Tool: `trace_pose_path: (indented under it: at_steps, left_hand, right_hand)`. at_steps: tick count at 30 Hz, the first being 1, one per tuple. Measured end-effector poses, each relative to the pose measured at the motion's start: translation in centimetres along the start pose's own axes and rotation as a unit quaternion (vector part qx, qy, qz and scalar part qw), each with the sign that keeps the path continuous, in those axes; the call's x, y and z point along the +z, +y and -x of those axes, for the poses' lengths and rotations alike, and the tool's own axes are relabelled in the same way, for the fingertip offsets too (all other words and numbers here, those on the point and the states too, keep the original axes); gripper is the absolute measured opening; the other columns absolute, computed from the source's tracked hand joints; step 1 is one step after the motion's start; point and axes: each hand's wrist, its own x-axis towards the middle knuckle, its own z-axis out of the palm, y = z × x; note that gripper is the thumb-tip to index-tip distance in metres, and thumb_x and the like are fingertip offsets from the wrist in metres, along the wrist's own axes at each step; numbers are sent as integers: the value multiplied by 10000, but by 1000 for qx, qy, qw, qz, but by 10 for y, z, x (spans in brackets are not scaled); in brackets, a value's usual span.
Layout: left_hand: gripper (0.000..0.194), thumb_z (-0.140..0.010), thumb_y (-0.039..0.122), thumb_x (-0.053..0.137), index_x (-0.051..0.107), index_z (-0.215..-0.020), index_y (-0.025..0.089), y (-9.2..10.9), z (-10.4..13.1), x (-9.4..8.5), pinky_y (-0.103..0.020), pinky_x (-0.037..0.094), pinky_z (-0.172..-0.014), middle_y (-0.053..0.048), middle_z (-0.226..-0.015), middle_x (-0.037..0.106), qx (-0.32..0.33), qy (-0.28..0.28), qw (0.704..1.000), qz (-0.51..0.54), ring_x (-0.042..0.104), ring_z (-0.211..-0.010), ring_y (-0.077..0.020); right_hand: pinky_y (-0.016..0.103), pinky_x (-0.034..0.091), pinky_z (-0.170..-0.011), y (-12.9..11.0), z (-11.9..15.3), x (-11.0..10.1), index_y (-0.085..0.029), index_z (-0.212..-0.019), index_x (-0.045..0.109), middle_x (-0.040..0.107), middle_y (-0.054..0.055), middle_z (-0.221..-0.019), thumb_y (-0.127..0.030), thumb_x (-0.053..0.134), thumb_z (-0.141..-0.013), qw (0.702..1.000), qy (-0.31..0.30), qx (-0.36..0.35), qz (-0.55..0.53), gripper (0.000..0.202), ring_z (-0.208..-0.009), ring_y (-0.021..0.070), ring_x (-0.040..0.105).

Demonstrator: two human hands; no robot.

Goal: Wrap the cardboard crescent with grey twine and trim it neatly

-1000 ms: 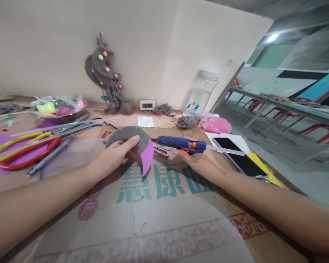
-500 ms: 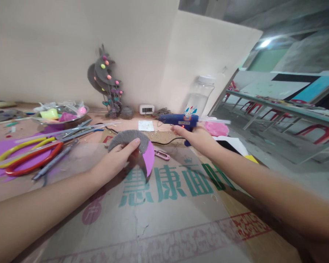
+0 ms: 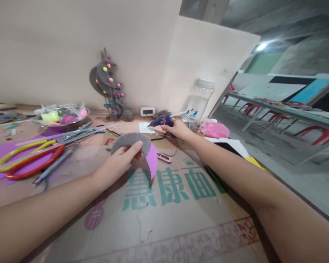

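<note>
My left hand [image 3: 128, 153] pinches a crescent [image 3: 152, 159] over the cardboard sheet; most of it is wound with grey yarn, and its right tip shows bare purple. Farther back, my right hand [image 3: 177, 128] is wrapped round a blue hot glue gun [image 3: 161, 121]. A small red light glows on the gun, and a clear glue stick [image 3: 178, 114] pokes out of its rear. The gun's nozzle points left and down, above a white square of paper [image 3: 146, 127]. A pink thread snipper [image 3: 164, 157] lies between my hands.
Red and yellow scissors [image 3: 34, 170], a pen [image 3: 55, 164] and purple sheet material [image 3: 0, 153] lie left. Behind are a metal bowl [image 3: 60, 124], a grey moon ornament with pompoms [image 3: 105, 78], a small digital clock [image 3: 147, 111], a water bottle [image 3: 197, 100] and a pink bag [image 3: 214, 129].
My right hand has brought the glue gun left and tipped its nozzle down toward the white square. My left hand still holds the crescent in nearly the same place.
</note>
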Motion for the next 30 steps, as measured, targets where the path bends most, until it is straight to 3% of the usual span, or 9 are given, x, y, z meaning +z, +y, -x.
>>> trace_pose_path:
  at_steps: [4,7,13,15,18,21,23,27,30]
  left_hand:
    - [415,-803,529,466,546,-570,195,0,0,-1,-262,382,-640,13,-584,540,54,28,997,-38,506,-633,-168]
    - [402,-811,527,445,555,-602,201,-1,0,-2,-273,379,-648,11,-599,542,63,54,995,-49,511,-655,-181]
    - [374,-836,488,413,539,-618,211,2,4,-3,-275,384,-709,6,-644,548,82,87,992,-41,519,-707,-192]
    - [367,-845,459,412,520,-596,212,4,4,-2,-270,378,-764,5,-650,539,105,93,989,-44,525,-730,-189]
    - [357,-844,448,419,526,-595,216,4,3,-2,-273,379,-764,4,-646,544,112,103,987,-54,530,-723,-190]
    - [328,-825,454,447,546,-617,221,1,1,0,-272,391,-735,5,-649,562,118,108,986,-55,539,-713,-193]
    - [298,-809,448,475,569,-640,221,0,1,2,-270,400,-746,2,-667,588,112,97,988,-51,552,-730,-197]
    - [239,-762,428,553,628,-691,213,2,6,7,-265,401,-809,-15,-729,644,80,71,994,-34,571,-829,-213]
    - [171,-731,369,603,649,-679,212,6,10,8,-243,411,-785,-8,-744,654,67,53,996,-8,574,-812,-198]
  right_hand:
    - [361,372,-989,-8,36,-12,-114,-1298,439,515,150,-1294,-428,486,-854,999,47,-21,-14,547,-1170,228,503]
    - [358,321,-1056,-23,75,-15,-146,-1314,425,446,114,-1370,-415,402,-904,987,102,-78,-92,491,-1255,191,429]
    - [401,299,-1078,-61,125,-4,-156,-1187,548,529,106,-1282,-289,462,-893,957,-65,-282,-17,333,-1259,195,404]
    - [406,324,-1061,-70,133,1,-169,-1066,610,578,94,-1206,-296,532,-859,939,-101,-328,6,255,-1204,203,453]
    - [392,364,-1013,-78,144,5,-154,-923,653,659,79,-955,-278,506,-878,922,-71,-377,45,198,-975,176,570]
    - [299,468,-770,-82,156,4,-151,-848,643,652,37,-752,-230,417,-914,911,-31,-403,82,249,-717,132,569]
    - [252,436,-591,-84,162,1,-152,-851,625,635,16,-695,-196,400,-909,902,-38,-416,106,236,-618,116,535]
    - [248,397,-554,-86,160,-8,-164,-905,617,643,3,-689,-163,406,-895,893,-11,-435,116,210,-605,113,542]
    - [228,435,-645,-85,149,-21,-196,-966,622,689,9,-832,-243,432,-911,930,27,-365,33,204,-726,110,603]
